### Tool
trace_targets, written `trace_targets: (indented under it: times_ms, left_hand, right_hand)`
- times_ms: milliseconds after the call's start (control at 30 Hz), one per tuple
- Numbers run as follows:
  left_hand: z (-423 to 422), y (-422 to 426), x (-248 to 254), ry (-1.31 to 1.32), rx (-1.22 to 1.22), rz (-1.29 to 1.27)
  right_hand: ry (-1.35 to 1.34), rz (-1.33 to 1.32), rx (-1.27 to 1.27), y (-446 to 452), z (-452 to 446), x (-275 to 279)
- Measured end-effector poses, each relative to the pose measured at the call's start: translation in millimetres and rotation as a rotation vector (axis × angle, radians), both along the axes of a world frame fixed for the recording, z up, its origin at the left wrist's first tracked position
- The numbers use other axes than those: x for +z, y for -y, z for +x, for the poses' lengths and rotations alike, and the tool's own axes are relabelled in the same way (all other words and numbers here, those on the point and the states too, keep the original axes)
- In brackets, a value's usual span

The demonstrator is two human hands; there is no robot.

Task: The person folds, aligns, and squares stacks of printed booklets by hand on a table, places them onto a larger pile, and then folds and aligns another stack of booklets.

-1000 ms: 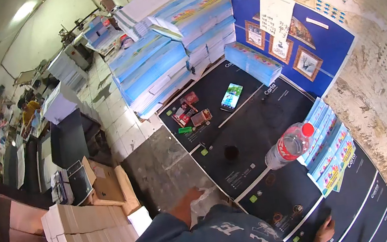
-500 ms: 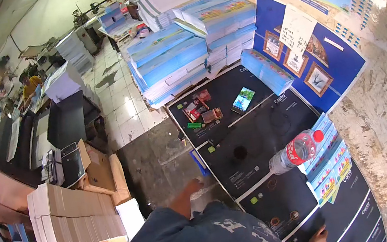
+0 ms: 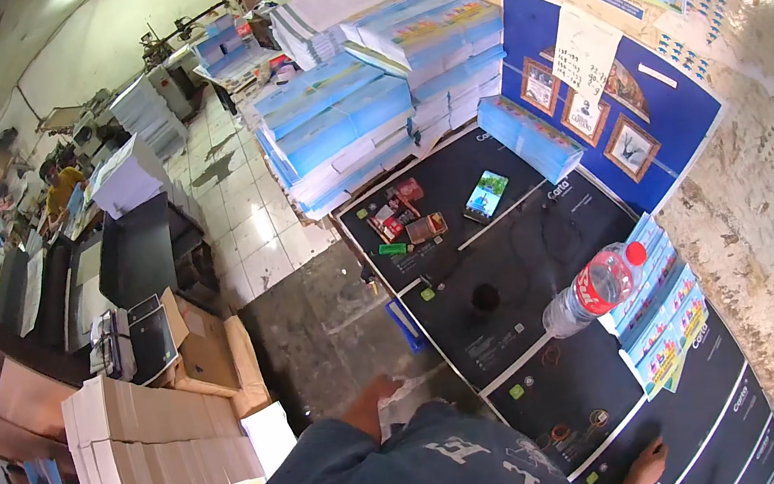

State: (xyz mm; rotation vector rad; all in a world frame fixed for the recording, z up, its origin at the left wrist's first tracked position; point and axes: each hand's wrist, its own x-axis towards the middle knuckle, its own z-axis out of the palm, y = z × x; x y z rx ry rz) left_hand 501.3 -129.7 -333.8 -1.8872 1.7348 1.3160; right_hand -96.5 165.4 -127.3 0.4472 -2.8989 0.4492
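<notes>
- Tiled workroom, wide view: blue-covered stacks [image 3: 339,128] rise at twelve o'clock, pale paper bundles [image 3: 159,435] at eight, a person in yellow [image 3: 63,192] between nine and ten.
- Right hand [image 3: 648,466], toward five o'clock, appears to rest on a black-topped table [image 3: 447,334], fingers loosely curled; whether they enclose anything cannot be told.
- Left hand [image 3: 377,398], just past six, hangs beside the table; its fingertips are unclear, so its grip cannot be told either.
- Fanned booklets [image 3: 668,354] lie at four o'clock, near the right hand but apart from it, a red-capped bottle [image 3: 590,296] just beside them, apparently upright.
- Phone [image 3: 487,196] sits between two and three, small packs [image 3: 425,228] close to centre.
- Scene reads as a pause; a reach for the booklets would call for lifting the right hand toward its own one o'clock, clear of the bottle.
- Compared with one second earlier, the view has shifted, revealing a blue object [image 3: 405,325] at the table's edge; bottle, booklets and phone keep their places.
</notes>
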Motion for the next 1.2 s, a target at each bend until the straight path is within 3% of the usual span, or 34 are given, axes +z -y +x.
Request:
trace_targets:
  times_ms: [67,100,167,267,333,367,400,467,567,667,733,867,933,967,1133,1200]
  left_hand:
    - [2,0,-3,-0.015,0.034,-0.009]
    - [5,1,-3,-0.093,-0.216,-0.189]
    - [7,1,-1,-0.168,-0.472,-0.359]
    - [-6,3,8,-0.138,-0.326,-0.277]
    - [-11,5,5,-0.091,-0.065,-0.205]
    - [-4,9,-17,-0.088,-0.073,-0.205]
    - [6,15,-45,-0.115,-0.275,-0.261]
    - [9,15,-50,-0.137,-0.485,-0.312]
    - [3,11,-50,-0.092,-0.428,-0.402]
    - [-5,11,-36,-0.101,-0.556,-0.475]
    - [-10,10,-34,-0.084,-0.428,-0.398]
    - [-15,21,-30,0.012,-0.479,-0.233]
    - [-19,22,-14,0.013,-0.247,-0.021]
    - [-17,21,-20,0.019,-0.252,-0.018]
    - [-39,13,51,0.050,-0.164,-0.047]
    - [-39,18,43,0.051,-0.182,-0.017]
  right_hand:
    - [0.026,0.016,-0.002,-2,-6,-4]
    - [-0.005,-0.003,0.007,-2,-7,-9]
    - [-0.030,-0.015,0.011,-6,-5,-11]
    - [-0.046,-0.032,0.031,-4,-2,-4]
    - [-0.031,-0.025,0.019,-6,-8,-13]
    - [-0.028,-0.025,0.011,-7,-11,-16]
    - [-0.039,-0.018,0.019,-8,-12,-19]
    - [-0.044,-0.008,0.021,-9,-10,-18]
    - [-0.027,0.009,0.002,-7,-8,-13]
    - [-0.023,-0.020,0.004,-8,-11,-19]
    - [-0.012,0.022,-0.020,-7,-11,-19]
    - [-0.001,0.056,-0.021,-9,-12,-20]
    - [0.010,0.033,-0.014,-4,-5,-8]
    - [0.016,0.035,-0.019,-3,-6,-8]
    - [0.020,-0.014,-0.031,-7,-11,-18]
    - [0.021,-0.015,-0.024,-1,-5,-5]
